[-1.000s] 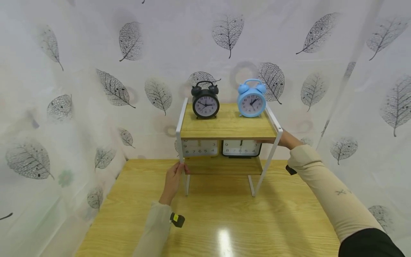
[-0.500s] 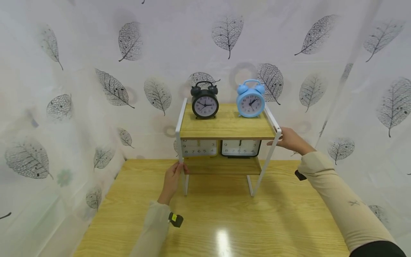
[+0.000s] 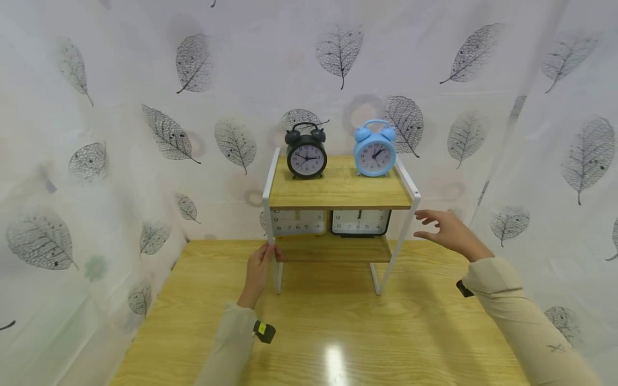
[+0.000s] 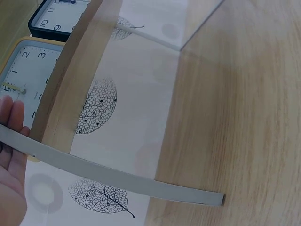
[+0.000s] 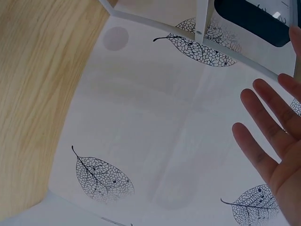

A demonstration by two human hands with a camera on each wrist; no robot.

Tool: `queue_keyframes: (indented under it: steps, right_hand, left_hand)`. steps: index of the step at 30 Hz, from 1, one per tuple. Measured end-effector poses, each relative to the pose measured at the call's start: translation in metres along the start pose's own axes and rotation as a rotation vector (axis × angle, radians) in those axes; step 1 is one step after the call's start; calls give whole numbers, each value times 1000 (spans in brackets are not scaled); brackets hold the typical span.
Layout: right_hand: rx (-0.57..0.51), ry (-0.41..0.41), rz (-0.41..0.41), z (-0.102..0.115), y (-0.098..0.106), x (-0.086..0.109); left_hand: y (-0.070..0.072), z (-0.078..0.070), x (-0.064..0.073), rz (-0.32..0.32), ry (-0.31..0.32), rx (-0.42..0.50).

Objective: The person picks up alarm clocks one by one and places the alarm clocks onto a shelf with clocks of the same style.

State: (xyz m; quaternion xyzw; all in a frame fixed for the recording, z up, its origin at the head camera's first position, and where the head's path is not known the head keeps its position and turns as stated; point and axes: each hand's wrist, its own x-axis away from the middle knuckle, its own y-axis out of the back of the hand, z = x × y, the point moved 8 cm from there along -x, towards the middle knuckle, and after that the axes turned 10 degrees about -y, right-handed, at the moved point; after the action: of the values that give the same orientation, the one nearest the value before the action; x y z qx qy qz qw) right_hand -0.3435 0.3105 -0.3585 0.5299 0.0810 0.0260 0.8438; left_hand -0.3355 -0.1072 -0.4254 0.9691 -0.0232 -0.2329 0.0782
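A small two-tier shelf rack [image 3: 338,194] with wooden boards and white metal sides stands on the table. My left hand [image 3: 256,271] grips its left front upright near the lower board; in the left wrist view its fingers [image 4: 17,115] curl round the white bar. Off the rack's right side, my right hand [image 3: 449,231] hangs in the air, fingers spread and holding nothing. On the top board stand a black twin-bell alarm clock [image 3: 307,156] and a light blue one [image 3: 375,155]. Below, a yellow-framed clock [image 3: 300,223] and a black-framed clock [image 3: 359,223] are partly hidden by the top board.
The wooden table [image 3: 309,332] spreads in front of the rack and to both sides. Behind it hangs a white sheet [image 3: 232,69] printed with grey leaves. The rack's lower legs [image 3: 376,279] rest on the tabletop.
My right hand has come out from behind the rack's right side and moved right, away from it. My left hand has stayed on the upright. The clocks keep their places on the rack.
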Motion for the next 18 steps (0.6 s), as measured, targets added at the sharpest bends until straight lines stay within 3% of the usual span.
queue_keyframes:
  steps: [6, 12, 18]
  right_hand:
    - [-47, -44, -41, 1, -14, 20]
    - [-57, -57, -106, 13, -29, 39]
    - [-55, -68, -173, 26, -41, 58]
  left_hand:
    - [1, -2, 2, -41, 31, -8]
    - [4, -10, 2, -94, -29, -51]
    - [8, 10, 13, -196, -78, -69]
